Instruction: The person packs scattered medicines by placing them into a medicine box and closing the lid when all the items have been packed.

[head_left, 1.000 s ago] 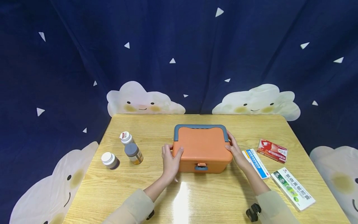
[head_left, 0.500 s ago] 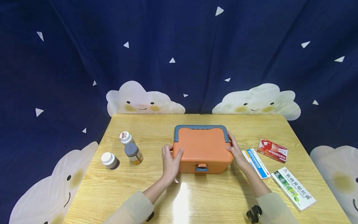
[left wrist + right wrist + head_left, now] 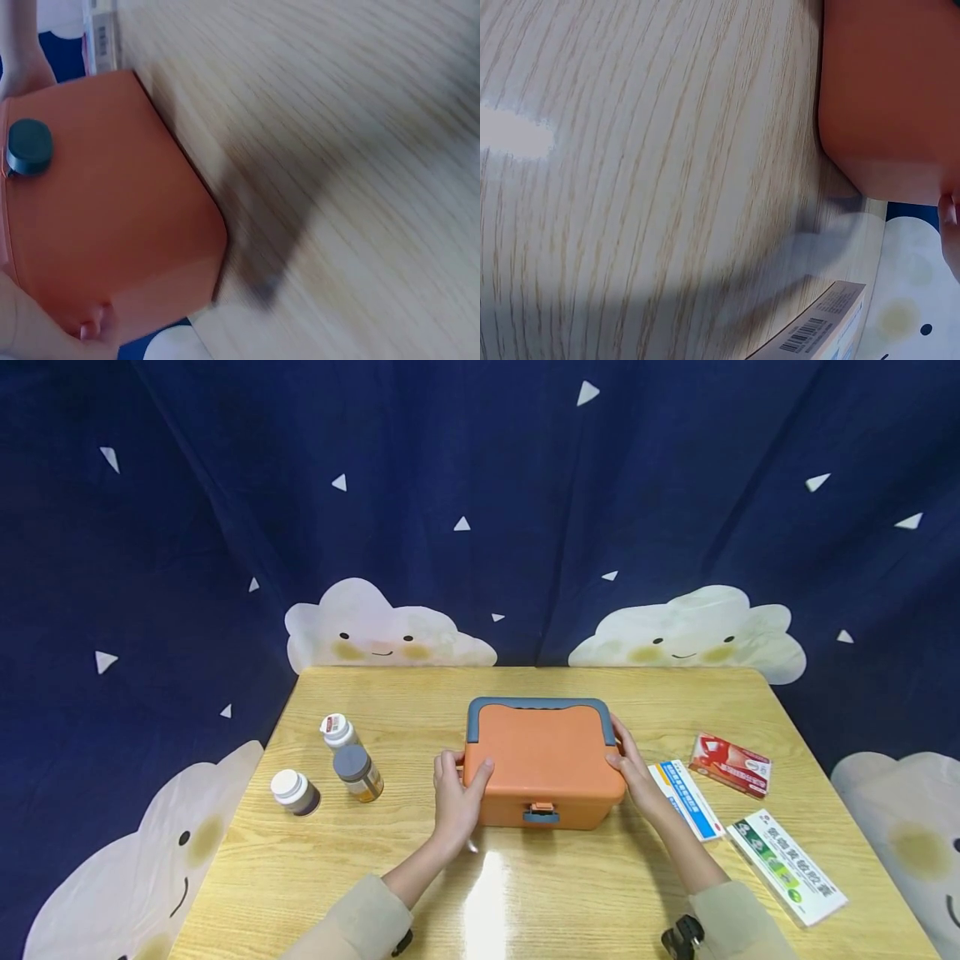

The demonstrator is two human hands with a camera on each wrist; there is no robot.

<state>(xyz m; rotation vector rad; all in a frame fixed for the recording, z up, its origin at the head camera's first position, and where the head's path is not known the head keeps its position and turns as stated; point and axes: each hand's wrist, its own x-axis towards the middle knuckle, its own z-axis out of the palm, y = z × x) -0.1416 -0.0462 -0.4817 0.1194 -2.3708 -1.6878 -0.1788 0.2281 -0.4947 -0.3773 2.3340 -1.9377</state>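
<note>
An orange storage box (image 3: 542,747) with a blue-grey handle (image 3: 540,702) and a front latch (image 3: 542,815) sits on the table, lid closed. At its left end my left hand (image 3: 456,802) grips it, thumb over the lid's edge and fingers against the side. My right hand (image 3: 640,779) holds the opposite end the same way. In the left wrist view the box's front (image 3: 112,217) fills the left side, with part of my left hand (image 3: 37,326) at its corner. Only the fingers of my right hand (image 3: 951,236) show in the right wrist view.
Left on the wooden table (image 3: 322,877) stand a white bottle (image 3: 339,731), a grey-capped bottle (image 3: 358,772) and a white-capped dark bottle (image 3: 296,791). Right of the box lie a blue-and-white carton (image 3: 686,799), a red carton (image 3: 731,766) and a green-and-white carton (image 3: 786,867).
The box has shifted very slightly toward me, with both hands still gripping its ends. The bottles and cartons have stayed in place.
</note>
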